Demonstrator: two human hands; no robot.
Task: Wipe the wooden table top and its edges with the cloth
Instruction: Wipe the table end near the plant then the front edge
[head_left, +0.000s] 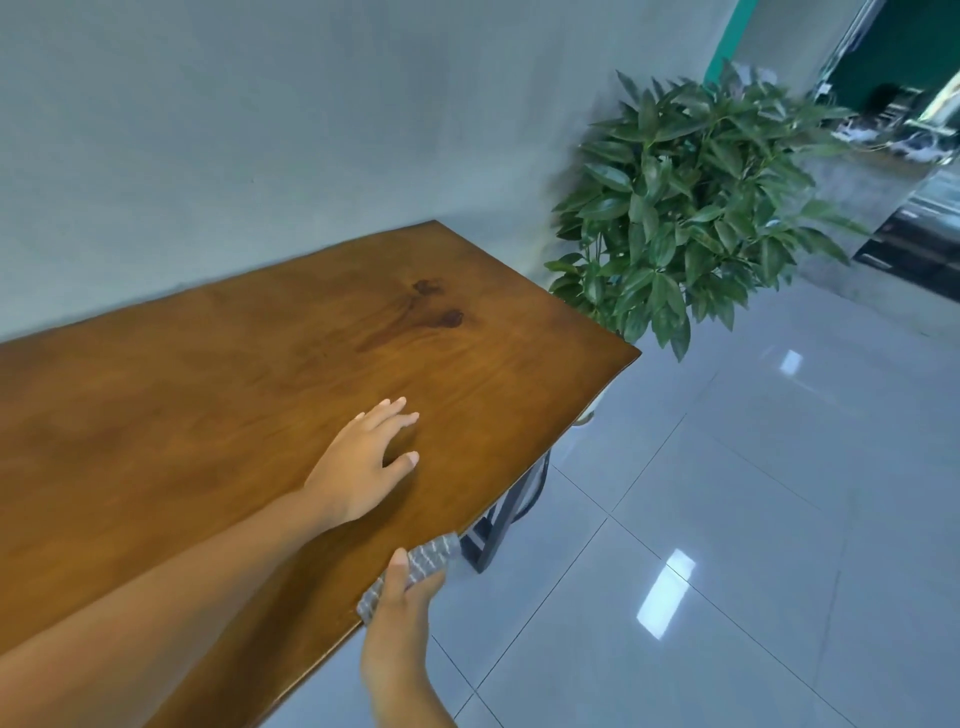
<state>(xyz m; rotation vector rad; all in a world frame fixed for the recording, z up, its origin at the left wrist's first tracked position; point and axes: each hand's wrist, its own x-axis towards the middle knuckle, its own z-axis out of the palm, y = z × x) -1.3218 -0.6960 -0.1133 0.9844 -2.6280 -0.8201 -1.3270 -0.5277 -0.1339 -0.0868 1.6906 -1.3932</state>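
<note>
My right hand (402, 597) pinches the grey patterned cloth (415, 569) against the near edge of the brown wooden table top (208, 405), my left hand (363, 462) splayed open on top. The cloth could slip off; its underside and my fingers stay hidden, and the blurred leafy green plant (691, 208) beyond might get brushed.

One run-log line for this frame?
stage: wiping edge | right hand: gripping cloth on near table edge | left hand: flat on top, empty
</note>
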